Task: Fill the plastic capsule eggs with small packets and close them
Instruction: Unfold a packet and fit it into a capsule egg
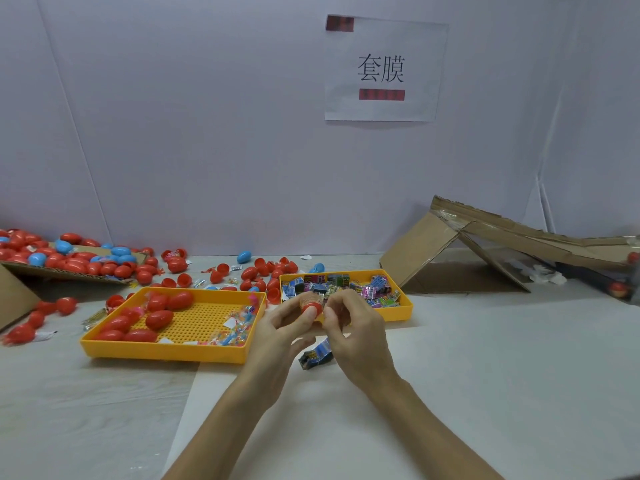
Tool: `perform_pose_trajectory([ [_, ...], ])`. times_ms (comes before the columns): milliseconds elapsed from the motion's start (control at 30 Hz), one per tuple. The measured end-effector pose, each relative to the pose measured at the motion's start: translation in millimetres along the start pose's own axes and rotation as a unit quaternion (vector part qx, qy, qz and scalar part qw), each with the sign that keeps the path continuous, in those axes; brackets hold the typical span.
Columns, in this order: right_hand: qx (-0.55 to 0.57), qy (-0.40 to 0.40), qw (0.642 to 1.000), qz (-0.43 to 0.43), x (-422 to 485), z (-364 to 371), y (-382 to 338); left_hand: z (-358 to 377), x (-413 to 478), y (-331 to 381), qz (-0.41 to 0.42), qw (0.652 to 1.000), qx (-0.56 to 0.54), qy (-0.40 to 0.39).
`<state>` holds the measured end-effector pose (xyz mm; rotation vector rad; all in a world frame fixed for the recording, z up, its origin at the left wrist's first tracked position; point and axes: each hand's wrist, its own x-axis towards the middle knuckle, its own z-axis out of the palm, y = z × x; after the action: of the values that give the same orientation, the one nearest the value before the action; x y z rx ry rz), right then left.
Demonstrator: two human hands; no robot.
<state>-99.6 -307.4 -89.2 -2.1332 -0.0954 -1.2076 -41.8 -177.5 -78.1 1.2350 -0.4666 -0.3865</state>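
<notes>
Where they meet above the counter (pixel 485 348), left hand (pixel 277 329) and right hand (pixel 355 329) both have a pinching grip on one red capsule egg (pixel 310 309), blue packet (pixel 317 355) just beneath.

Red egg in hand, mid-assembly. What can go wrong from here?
1. The left hand and right hand pinch the red egg between them. A slip may send it rolling among the loose eggs.
2. The blue packet sits just below the hands. It may get knocked or left out.
</notes>
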Motion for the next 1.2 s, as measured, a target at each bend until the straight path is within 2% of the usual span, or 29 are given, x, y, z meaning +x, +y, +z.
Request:
perform_pose_trajectory([
  [133,0.032,-0.017,0.999,-0.013,-0.7,0.5,2.6,-1.8,0.2,-0.5,-0.026,0.999,-0.025,-0.004],
  [367,-0.002,-0.012,0.999,-0.036,0.0,2.4,4.6,-3.6,0.9,-1.5,-0.035,0.999,-0.037,-0.014],
  [567,-0.024,-0.001,0.999,-0.049,-0.3,4.1,6.8,-2.2,1.8,-5.1,0.008,1.0,0.006,0.002],
  [733,-0.009,-0.008,0.999,-0.039,-1.0,3.6,7.4,-0.7,3.7,-9.4,0.034,0.997,0.054,0.035],
  [1000,-0.001,-0.004,1.0,-0.022,0.1,4.6,6.5,-0.2,2.2,-8.3,0.044,0.996,0.07,0.027],
  [1200,0.061,-0.022,0.997,0.036,1.7,-0.8,2.5,-4.2,3.3,-7.5,0.052,0.995,0.076,0.031],
])
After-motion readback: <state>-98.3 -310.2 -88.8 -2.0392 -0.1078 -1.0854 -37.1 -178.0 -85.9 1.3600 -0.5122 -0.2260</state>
